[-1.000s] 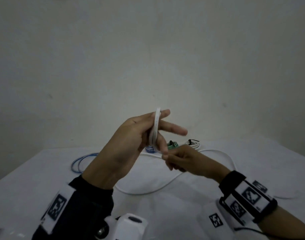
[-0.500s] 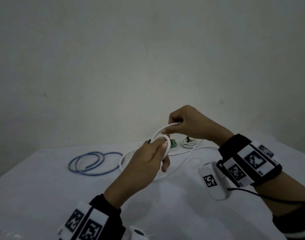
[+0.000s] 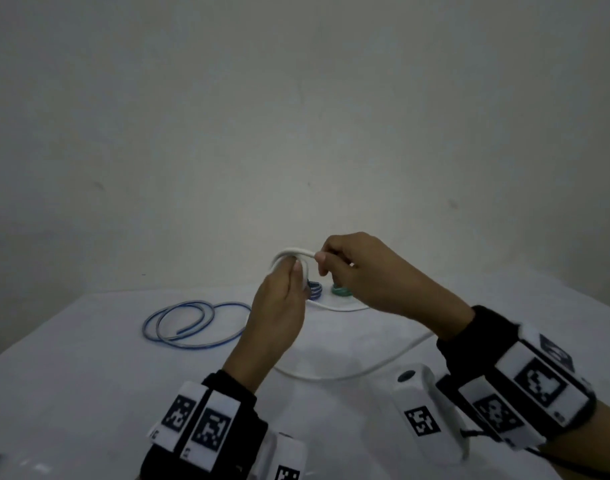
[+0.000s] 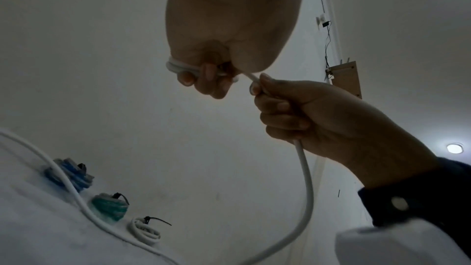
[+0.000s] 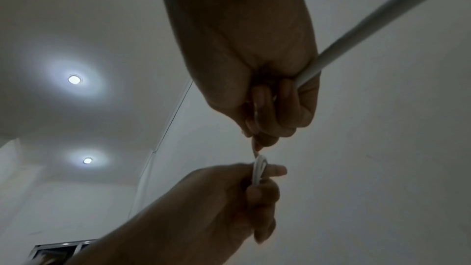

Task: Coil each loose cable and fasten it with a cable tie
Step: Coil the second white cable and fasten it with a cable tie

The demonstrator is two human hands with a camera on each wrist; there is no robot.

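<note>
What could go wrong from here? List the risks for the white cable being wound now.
1. The left hand pinches only a few small loops of the white cable; if that pinch loosens they may spring open.
2. The slack trails across the table beside the tied blue bundle and green bundle; pulling by the right hand could drag or snag them.
3. No loose cable tie is visible, so fetching one might mean letting go.

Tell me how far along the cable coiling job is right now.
Done: three small coils, blue, green and white, lie at the back of the table; black ties show on at least two. In hand: the left hand holds the white cable loops while the right hand feeds more; much still trails. Left: the long blue cable, loose and untied.
</note>
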